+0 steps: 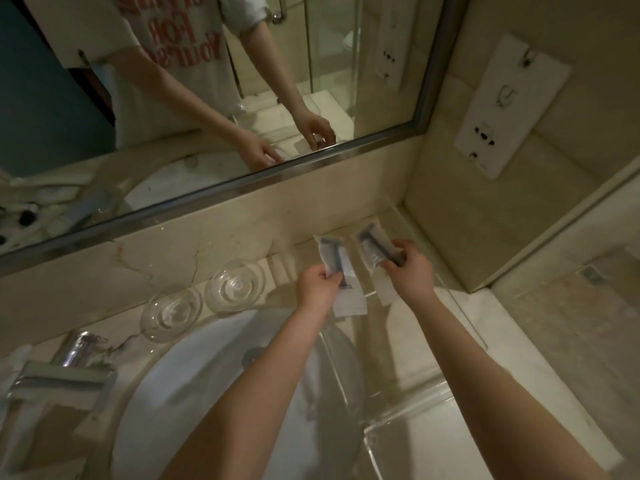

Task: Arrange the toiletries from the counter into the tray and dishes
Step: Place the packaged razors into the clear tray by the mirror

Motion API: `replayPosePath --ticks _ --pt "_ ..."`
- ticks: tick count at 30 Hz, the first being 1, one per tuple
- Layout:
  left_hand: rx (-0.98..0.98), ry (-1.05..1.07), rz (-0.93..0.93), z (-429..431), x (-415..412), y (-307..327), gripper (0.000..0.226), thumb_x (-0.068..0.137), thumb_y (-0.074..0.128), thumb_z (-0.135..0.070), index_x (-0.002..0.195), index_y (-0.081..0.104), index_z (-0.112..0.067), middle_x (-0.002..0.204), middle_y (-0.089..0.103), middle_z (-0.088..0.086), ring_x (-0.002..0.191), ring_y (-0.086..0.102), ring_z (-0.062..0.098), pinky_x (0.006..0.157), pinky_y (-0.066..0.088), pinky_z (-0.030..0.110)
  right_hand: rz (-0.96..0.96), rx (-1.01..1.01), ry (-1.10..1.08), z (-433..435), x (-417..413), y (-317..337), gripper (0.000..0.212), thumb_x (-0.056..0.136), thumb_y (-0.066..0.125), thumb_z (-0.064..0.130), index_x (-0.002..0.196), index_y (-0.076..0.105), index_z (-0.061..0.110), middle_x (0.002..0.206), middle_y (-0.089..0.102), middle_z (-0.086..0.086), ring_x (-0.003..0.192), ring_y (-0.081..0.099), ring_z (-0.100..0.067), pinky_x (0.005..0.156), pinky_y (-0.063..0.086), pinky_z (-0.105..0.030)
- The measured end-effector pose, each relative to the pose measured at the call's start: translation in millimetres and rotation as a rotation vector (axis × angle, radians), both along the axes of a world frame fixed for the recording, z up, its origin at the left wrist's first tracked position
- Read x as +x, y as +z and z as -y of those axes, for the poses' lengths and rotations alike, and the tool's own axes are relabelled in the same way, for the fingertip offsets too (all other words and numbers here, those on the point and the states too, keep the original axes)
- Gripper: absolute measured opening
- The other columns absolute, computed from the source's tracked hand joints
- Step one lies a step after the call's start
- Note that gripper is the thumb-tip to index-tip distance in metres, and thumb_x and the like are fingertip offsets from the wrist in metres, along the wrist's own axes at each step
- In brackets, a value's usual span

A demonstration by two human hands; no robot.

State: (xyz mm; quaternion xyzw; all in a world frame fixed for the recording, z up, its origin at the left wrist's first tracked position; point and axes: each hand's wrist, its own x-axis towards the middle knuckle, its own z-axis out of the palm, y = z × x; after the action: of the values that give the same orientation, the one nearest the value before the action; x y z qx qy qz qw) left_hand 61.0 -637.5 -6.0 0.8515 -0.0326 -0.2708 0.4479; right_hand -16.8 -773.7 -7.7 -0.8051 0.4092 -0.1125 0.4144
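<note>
L hand (320,285) pinches the lower part of the left packet (330,252). R hand (410,268) pinches the right packet (369,242) the same way. Both grips are closed on the wrappers, thumb against curled fingers. Each packet seems to hold a dark razor. They're held in the air, near each other but apart, over the far end of the clear tray (408,422) on the bench (512,341), right of the sink (207,375). Two glass dishes (235,284) stand by the wall, left of the hands.

Handling, prob.: v. light. The thin film is slick and floppy, w/ a stiff razor inside, so a pinch on bare film may slip or let the packet droop. Better to pinch over the handle through the wrapper. Not fragile, so lay them flat in the tray w/ little force.
</note>
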Motion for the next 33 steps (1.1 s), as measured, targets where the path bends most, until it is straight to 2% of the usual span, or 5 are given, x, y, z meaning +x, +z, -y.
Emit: replayPosePath --ticks 7,12,18,23,33 --pt "0.027 0.002 -0.051 53.8 -15.2 -2.9 0.03 0.083 0.059 -0.009 0.057 0.043 -0.013 0.06 0.047 0.004 0.067 0.045 0.019 0.049 0.032 0.027 -0.142 -0.07 -0.026 43.6 -9.0 -2.0 0.046 0.089 0.058 0.027 0.132 0.048 0.013 0.116 0.063 -0.014 0.104 0.06 -0.034 0.08 0.046 -0.034" --pt "0.151 -0.052 0.068 60.4 -16.3 -2.6 0.037 0.079 0.069 -0.026 0.106 0.057 -0.003 0.107 0.066 0.015 0.096 0.064 0.031 0.076 0.052 0.036 -0.162 -0.163 -0.056 47.6 -4.9 -14.2 0.048 0.089 0.058 0.033 0.13 0.048 0.011 0.128 0.049 -0.018 0.114 0.048 -0.038 0.086 0.045 -0.041" --pt "0.368 -0.385 0.532 37.4 -21.9 -6.2 0.069 0.082 0.063 -0.04 0.14 0.034 -0.019 0.144 0.035 0.011 0.132 0.032 0.029 0.103 0.034 0.039 -0.126 -0.433 -0.024 24.1 -27.2 -25.2 0.044 0.085 0.064 0.027 0.126 0.056 0.014 0.122 0.058 -0.019 0.102 0.056 -0.042 0.08 0.048 -0.045" --pt "0.467 -0.673 0.562 31.1 -21.8 -19.7 0.067 0.092 0.04 -0.051 0.149 0.013 -0.028 0.159 0.005 0.001 0.147 0.002 0.023 0.117 0.01 0.048 -0.164 -0.573 0.051 16.9 -44.8 -37.2 0.035 0.084 0.055 0.031 0.115 0.066 0.019 0.118 0.063 -0.019 0.091 0.061 -0.04 0.073 0.05 -0.045" --pt "0.478 -0.678 0.552 38.9 -18.8 -17.0 0.066 0.092 0.04 -0.048 0.148 0.012 -0.028 0.159 0.006 0.002 0.147 0.003 0.022 0.115 0.014 0.053 -0.237 -0.546 0.04 16.5 -39.2 -29.1 0.037 0.086 0.063 0.031 0.121 0.063 0.019 0.118 0.061 -0.02 0.099 0.056 -0.041 0.08 0.046 -0.045"
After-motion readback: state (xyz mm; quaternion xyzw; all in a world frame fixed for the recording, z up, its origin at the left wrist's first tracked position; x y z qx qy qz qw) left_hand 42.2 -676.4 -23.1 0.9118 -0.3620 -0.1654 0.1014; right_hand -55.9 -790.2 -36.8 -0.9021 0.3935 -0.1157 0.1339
